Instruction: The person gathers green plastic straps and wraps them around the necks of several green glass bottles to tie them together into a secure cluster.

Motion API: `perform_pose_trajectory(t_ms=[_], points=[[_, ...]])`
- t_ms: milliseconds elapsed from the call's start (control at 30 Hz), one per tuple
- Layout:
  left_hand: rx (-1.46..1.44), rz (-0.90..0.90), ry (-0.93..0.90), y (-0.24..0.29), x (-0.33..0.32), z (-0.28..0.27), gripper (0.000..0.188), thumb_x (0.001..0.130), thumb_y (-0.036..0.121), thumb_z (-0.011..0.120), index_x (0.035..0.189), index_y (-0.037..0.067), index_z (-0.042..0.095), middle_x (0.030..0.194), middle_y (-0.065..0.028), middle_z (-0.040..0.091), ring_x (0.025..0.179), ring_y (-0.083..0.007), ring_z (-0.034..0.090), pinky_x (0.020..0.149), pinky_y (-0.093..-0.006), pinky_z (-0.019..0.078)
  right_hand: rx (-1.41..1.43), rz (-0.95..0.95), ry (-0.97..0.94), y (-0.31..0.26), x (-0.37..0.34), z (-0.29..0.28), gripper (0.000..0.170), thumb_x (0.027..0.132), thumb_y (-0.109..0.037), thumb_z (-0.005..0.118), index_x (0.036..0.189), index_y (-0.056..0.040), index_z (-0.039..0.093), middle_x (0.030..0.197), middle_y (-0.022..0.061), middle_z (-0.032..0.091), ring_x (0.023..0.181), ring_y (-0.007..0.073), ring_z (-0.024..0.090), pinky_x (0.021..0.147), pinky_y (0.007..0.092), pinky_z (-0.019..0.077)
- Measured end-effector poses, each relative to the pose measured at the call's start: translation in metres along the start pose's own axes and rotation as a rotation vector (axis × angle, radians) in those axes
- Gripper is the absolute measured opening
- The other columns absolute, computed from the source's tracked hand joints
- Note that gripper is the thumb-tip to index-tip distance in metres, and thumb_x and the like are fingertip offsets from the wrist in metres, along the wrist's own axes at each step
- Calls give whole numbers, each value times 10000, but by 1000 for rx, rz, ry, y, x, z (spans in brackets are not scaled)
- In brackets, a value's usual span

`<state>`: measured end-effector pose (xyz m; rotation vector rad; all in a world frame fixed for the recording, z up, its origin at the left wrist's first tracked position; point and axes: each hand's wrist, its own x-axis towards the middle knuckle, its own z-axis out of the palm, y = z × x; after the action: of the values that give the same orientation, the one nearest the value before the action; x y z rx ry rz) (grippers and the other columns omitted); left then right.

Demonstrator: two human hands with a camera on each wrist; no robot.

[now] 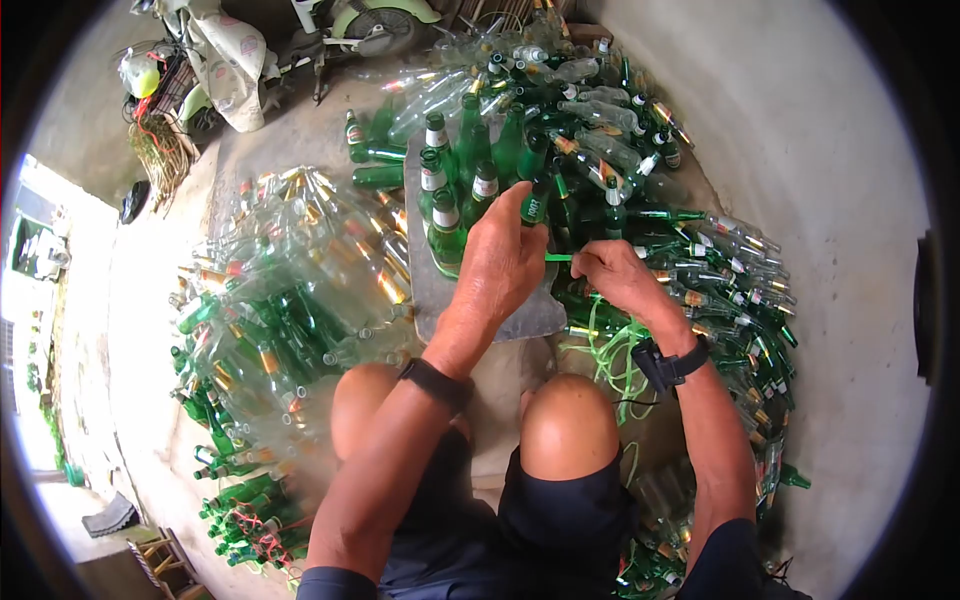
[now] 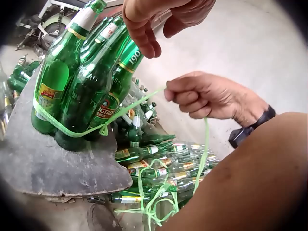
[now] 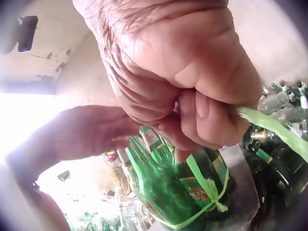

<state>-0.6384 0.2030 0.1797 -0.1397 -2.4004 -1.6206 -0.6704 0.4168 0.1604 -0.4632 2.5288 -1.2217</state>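
Observation:
A cluster of upright green beer bottles [image 1: 447, 243] stands on a worn grey board [image 1: 437, 308]. Around their lower bodies runs a loop of light green plastic twine [image 2: 67, 130], with a knot at the front bottle. My right hand [image 1: 625, 280] pinches the twine, and the stretch back to the knot is taut. The loose end hangs from that hand into a tangled heap of twine [image 1: 620, 360]. My left hand [image 1: 500, 255] is over the near side of the cluster, its loosely bent fingers beside the neck of a bottle marked 1903 [image 1: 534, 207].
Piles of clear bottles [image 1: 310, 230] lie left of the board, and green and clear bottles [image 1: 720, 270] are heaped along the right wall. Green bottles with red ties [image 1: 255, 535] lie at lower left. A scooter [image 1: 385, 30] stands at the back. My knees [image 1: 570, 430] are close before the board.

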Motion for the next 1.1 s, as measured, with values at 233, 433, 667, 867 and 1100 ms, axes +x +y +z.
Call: perform_pose_trajectory(t_ms=[233,433,667,867,1100], points=[[116,24,48,-9,11,24,552,913,-28,551,1447,-102,432,1069,-299,690,867,-349,753,745,-430,590,-106,-42,-82,-44,24,-32,264,956,-141,584,830,62,697,709,90,681,675,131,611,631,345,500],[163,34,63,-11,16,33,752,810,-75,674,1485,-85,343,1300,-335,586,1160,-501,605,964,-511,521,-254,-208,-19,-69,48,-42,271,886,-149,645,722,57,585,657,260,529,549,315,526,585,461,448],[134,109,79,-7,14,40,611,914,-51,524,1460,-134,263,1370,-385,480,1104,-553,609,887,-549,551,-536,-359,44,-100,74,-43,209,846,-137,603,725,34,601,749,295,602,755,516,595,680,546,506],[-64,56,179,-5,14,53,461,918,-58,527,1356,-24,385,1191,-340,555,1090,-545,580,889,-531,504,-560,-427,74,-102,97,-40,207,828,-155,615,717,19,598,741,273,614,756,499,614,676,544,510],[-77,26,237,-4,13,59,454,957,-40,513,1379,-80,353,1204,-376,514,1065,-576,557,890,-545,490,-469,-373,21,-90,120,-43,231,813,-176,661,704,13,585,697,252,580,653,460,562,618,510,476]])
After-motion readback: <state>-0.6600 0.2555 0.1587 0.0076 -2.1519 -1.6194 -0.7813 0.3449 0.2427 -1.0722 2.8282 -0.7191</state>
